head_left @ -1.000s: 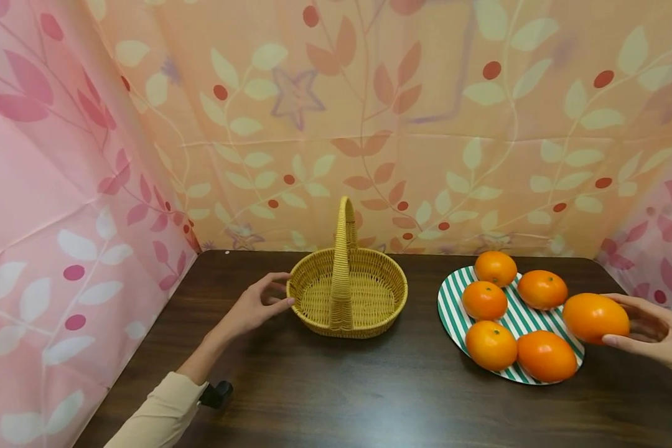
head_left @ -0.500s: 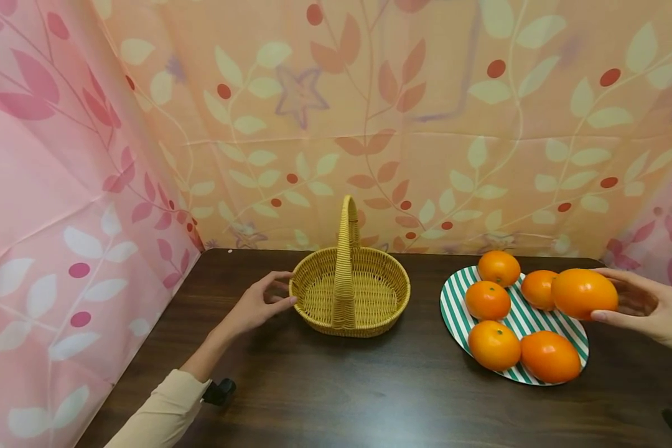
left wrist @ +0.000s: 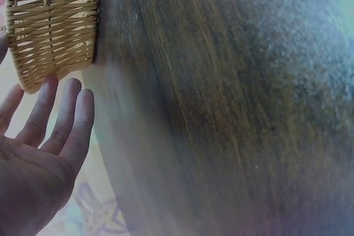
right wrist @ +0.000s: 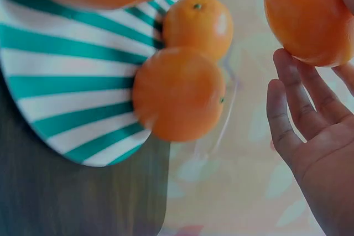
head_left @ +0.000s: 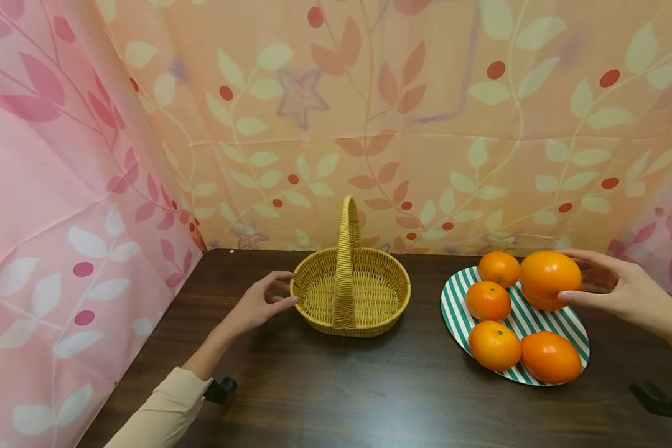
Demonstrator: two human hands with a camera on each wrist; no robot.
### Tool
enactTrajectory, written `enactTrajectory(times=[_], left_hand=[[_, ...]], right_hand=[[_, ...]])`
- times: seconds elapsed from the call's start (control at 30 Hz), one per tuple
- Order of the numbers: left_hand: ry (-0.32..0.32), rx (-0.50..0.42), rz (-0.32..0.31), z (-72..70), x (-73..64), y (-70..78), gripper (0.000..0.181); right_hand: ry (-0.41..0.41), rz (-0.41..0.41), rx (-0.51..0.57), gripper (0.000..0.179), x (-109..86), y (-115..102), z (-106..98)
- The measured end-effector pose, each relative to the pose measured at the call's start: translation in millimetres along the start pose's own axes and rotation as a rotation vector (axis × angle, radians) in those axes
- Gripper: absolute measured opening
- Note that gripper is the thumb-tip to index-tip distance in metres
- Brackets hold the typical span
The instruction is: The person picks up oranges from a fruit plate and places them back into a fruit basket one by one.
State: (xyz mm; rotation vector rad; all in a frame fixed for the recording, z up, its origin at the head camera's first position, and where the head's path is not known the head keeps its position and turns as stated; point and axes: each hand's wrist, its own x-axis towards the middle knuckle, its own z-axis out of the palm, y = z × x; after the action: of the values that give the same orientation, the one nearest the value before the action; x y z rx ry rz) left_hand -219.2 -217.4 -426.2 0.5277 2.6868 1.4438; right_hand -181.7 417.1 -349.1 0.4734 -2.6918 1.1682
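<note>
A yellow wicker basket point(head_left: 350, 292) with an upright handle stands mid-table. My left hand point(head_left: 263, 302) rests fingertips and thumb against its left rim; in the left wrist view the fingers point(left wrist: 77, 114) look fairly straight beside the weave. To the right, my right hand point(head_left: 621, 292) holds a large orange point(head_left: 550, 274) by its right side, raised over the back right of a green-and-white striped plate point(head_left: 537, 323). Another orange beneath the held one is mostly hidden in the head view. In the right wrist view, thumb and fingers grip the held orange point(right wrist: 310, 17).
More oranges sit on the plate: a small orange point(head_left: 499, 269) at the back, a left orange point(head_left: 488, 301), a front-left orange point(head_left: 494, 346) and a front-right orange point(head_left: 551, 357). Behind the dark wooden table point(head_left: 341, 386) hangs a floral curtain point(head_left: 369, 124).
My right hand has carried the held orange leftward and upward in the head view, from the plate's right edge to over its back right. The left hand has stayed at the basket.
</note>
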Motion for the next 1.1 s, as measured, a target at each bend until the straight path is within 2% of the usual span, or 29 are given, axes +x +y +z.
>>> enactTrajectory(times=[0.47, 0.73, 0.9, 1.1], left_hand=[[-0.005, -0.036, 0.014, -1.9, -0.5, -0.3, 0.054], [-0.019, -0.025, -0.003, -2.5, -0.2, -0.6, 0.057], [-0.024, -0.027, 0.012, -2.4, 1.4, -2.0, 0.057], [-0.030, -0.032, 0.016, -3.0, 2.3, -3.0, 0.056]], right_hand=[[-0.071, -0.095, 0.061, 0.068, 33.0, -30.2, 22.7], [-0.108, -0.143, 0.103, 0.067, 47.3, -37.6, 41.7], [-0.125, -0.182, 0.133, 0.069, 56.4, -44.3, 51.9], [-0.174, -0.161, 0.182, 0.067, 68.3, -56.8, 66.6]])
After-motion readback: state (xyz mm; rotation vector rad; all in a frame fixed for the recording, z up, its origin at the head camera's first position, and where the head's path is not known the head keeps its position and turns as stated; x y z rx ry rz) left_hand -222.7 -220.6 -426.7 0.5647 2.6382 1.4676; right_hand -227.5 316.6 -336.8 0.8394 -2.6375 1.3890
